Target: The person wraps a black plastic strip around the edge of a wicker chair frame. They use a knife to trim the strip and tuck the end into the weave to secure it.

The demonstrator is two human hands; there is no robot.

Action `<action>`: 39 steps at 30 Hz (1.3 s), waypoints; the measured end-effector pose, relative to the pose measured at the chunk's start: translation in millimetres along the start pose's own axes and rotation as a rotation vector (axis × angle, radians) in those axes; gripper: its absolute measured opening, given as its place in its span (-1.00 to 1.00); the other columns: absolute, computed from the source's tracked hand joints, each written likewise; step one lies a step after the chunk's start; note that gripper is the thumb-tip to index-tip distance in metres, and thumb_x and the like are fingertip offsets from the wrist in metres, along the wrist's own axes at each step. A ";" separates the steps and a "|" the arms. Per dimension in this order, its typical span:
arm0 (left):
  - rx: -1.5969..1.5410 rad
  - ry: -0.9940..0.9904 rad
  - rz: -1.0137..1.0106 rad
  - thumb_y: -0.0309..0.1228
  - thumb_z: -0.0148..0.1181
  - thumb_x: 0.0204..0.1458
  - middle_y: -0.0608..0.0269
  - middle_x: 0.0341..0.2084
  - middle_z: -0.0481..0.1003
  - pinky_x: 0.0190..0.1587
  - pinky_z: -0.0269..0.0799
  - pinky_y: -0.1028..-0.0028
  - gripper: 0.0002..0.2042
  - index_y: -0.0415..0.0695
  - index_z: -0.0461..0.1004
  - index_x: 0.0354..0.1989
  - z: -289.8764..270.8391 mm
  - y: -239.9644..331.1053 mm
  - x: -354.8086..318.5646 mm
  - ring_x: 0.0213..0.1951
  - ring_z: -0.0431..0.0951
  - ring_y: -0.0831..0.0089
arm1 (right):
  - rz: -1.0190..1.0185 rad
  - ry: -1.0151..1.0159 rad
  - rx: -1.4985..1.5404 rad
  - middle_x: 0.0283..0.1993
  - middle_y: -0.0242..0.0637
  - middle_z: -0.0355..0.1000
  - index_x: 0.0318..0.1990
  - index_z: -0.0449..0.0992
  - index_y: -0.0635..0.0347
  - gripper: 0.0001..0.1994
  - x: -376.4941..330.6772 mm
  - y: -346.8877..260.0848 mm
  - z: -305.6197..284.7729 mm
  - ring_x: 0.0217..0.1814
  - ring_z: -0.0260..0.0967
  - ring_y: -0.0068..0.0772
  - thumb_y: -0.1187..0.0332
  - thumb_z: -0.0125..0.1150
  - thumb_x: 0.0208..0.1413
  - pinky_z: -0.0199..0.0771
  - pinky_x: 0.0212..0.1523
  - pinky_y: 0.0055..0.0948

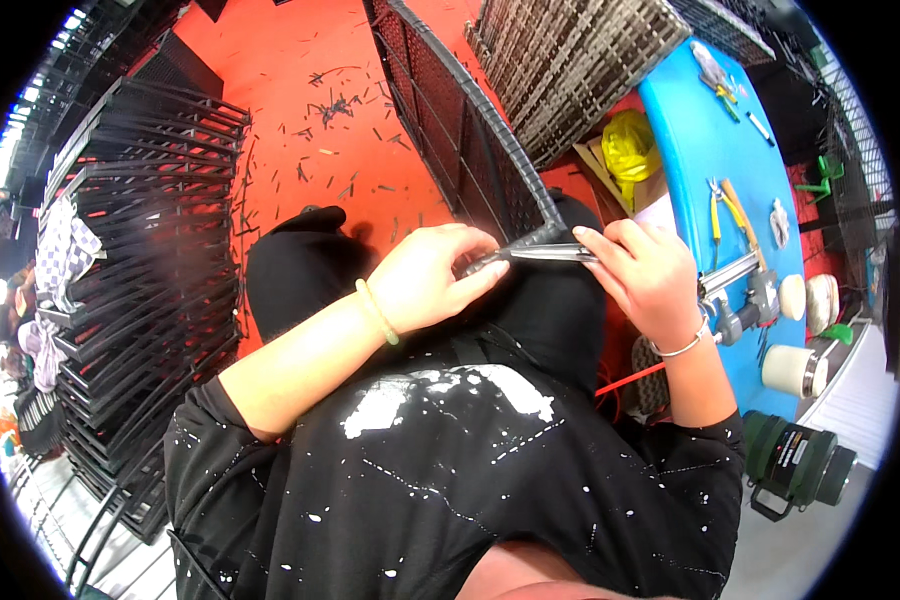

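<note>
A black woven panel (460, 130) with a wrapped edge leans from the far side toward my lap, its near corner between my hands. My left hand (425, 275), with a pale green bangle, is closed around the dark wrapped end at that corner. In my right hand (645, 275), which wears a silver bangle, is a slim silver metal tool (555, 252) with two narrow arms; its exact kind is unclear. The tool's tip points left and reaches the wrapped corner beside my left fingertips. My fingers partly hide the corner.
Stacked black metal frames (150, 270) stand on the left. Dark scraps (335, 108) litter the red floor (290, 60). A blue table (680, 120) on the right carries yellow-handled pliers (715, 215) and a hammer (745, 225). A green flask (795, 460) stands lower right.
</note>
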State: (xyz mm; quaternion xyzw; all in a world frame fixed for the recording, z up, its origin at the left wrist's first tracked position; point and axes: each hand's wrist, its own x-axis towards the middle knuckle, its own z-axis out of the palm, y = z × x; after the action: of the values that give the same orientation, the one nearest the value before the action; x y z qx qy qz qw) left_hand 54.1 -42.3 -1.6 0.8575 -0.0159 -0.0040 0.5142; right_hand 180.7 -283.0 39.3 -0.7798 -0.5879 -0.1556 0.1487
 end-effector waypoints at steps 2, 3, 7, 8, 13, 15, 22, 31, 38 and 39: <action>-0.035 -0.021 -0.053 -0.34 0.29 0.11 0.28 -0.48 0.55 -0.36 0.45 0.56 -0.75 -0.27 0.57 -0.17 -2.9 -4.7 0.7 -0.45 0.52 0.62 | -0.053 -0.025 0.002 -0.41 -0.42 0.32 -0.10 0.58 0.06 -0.66 5.6 7.9 4.4 -0.46 0.35 -0.39 0.30 0.38 -0.10 0.35 -0.45 -0.37; -0.083 -0.043 -0.086 -0.33 0.30 0.11 0.30 -0.48 0.55 -0.35 0.45 0.57 -0.75 -0.26 0.57 -0.17 -3.7 -7.6 2.2 -0.45 0.51 0.63 | -0.072 -0.051 0.010 -0.41 -0.43 0.32 -0.12 0.59 0.06 -0.67 5.0 11.9 7.0 -0.47 0.34 -0.39 0.28 0.38 -0.10 0.35 -0.46 -0.38; -0.142 -0.072 -0.108 -0.32 0.34 0.08 0.37 -0.51 0.54 -0.35 0.42 0.59 -0.75 -0.25 0.59 -0.19 -4.6 -12.3 4.4 -0.46 0.48 0.66 | -0.175 -0.082 -0.049 -0.42 -0.47 0.31 -0.13 0.58 0.02 -0.67 7.5 19.0 13.0 -0.51 0.31 -0.46 0.23 0.40 -0.10 0.34 -0.49 -0.46; -0.152 -0.077 -0.103 -0.31 0.35 0.08 0.38 -0.51 0.54 -0.35 0.42 0.59 -0.75 -0.25 0.60 -0.20 -5.0 -12.9 5.9 -0.47 0.47 0.66 | -0.204 -0.077 -0.070 -0.43 -0.47 0.30 -0.12 0.58 0.02 -0.66 8.8 21.2 13.4 -0.51 0.31 -0.47 0.23 0.40 -0.11 0.33 -0.49 -0.47; -0.193 -0.091 -0.103 -0.29 0.36 0.06 0.41 -0.52 0.52 -0.35 0.40 0.59 -0.73 -0.25 0.61 -0.19 -5.9 -19.1 6.7 -0.46 0.44 0.68 | -0.266 -0.092 -0.107 -0.13 -0.47 0.45 -0.02 0.57 0.00 -0.61 21.4 23.0 20.4 -0.51 0.31 -0.49 0.18 0.36 -0.05 0.37 -0.45 -0.45; -0.213 -0.103 -0.115 -0.29 0.36 0.06 0.41 -0.51 0.53 -0.34 0.40 0.60 -0.73 -0.24 0.61 -0.18 -7.1 -18.8 6.6 -0.44 0.45 0.68 | -0.248 -0.139 -0.067 0.03 -0.46 0.46 0.02 0.56 -0.01 -0.58 23.9 21.6 23.3 -0.51 0.32 -0.48 0.18 0.35 -0.03 0.39 -0.43 -0.45; -0.310 -0.137 -0.123 -0.29 0.35 0.08 0.39 -0.46 0.57 -0.29 0.40 0.60 -0.73 -0.23 0.63 -0.16 -10.5 -23.6 6.4 -0.40 0.46 0.70 | -0.225 -0.226 -0.043 0.16 -0.46 0.45 0.05 0.55 0.01 -0.57 27.0 20.6 19.1 -0.56 0.33 -0.46 0.18 0.35 -0.02 0.42 -0.43 -0.45; -0.417 -0.162 -0.208 -0.29 0.33 0.10 0.29 -0.36 0.63 -0.16 0.45 0.54 -0.75 -0.22 0.65 -0.17 -10.2 -33.4 12.5 -0.30 0.55 0.63 | -0.127 -0.206 -0.064 -0.63 -0.41 0.24 0.15 0.47 0.06 -0.48 10.1 10.8 23.9 -0.62 0.29 -0.41 0.17 0.36 0.00 0.32 -0.56 -0.37; -0.604 -0.187 -0.293 -0.27 0.35 0.09 0.30 -0.40 0.63 -0.26 0.45 0.59 -0.73 -0.25 0.66 -0.19 -9.3 -41.2 16.0 -0.35 0.55 0.64 | -0.096 -0.233 -0.157 -0.63 -0.38 0.27 0.14 0.48 0.03 -0.52 8.8 -0.9 18.3 -0.63 0.32 -0.39 0.13 0.32 0.06 0.34 -0.57 -0.37; -0.707 -0.194 -0.323 -0.27 0.36 0.08 0.32 -0.44 0.62 -0.32 0.44 0.62 -0.73 -0.25 0.66 -0.21 -7.6 -42.3 16.5 -0.40 0.54 0.65 | -0.084 -0.262 -0.157 -0.63 -0.35 0.29 0.12 0.50 0.03 -0.55 9.5 -0.3 17.3 -0.62 0.34 -0.37 0.12 0.30 0.08 0.36 -0.56 -0.36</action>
State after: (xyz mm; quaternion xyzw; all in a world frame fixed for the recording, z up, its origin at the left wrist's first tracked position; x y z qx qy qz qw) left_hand 71.8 -16.2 -35.2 0.6147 0.0729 -0.1707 0.7666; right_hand 184.1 -267.5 27.6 -0.7775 -0.6203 -0.1040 0.0024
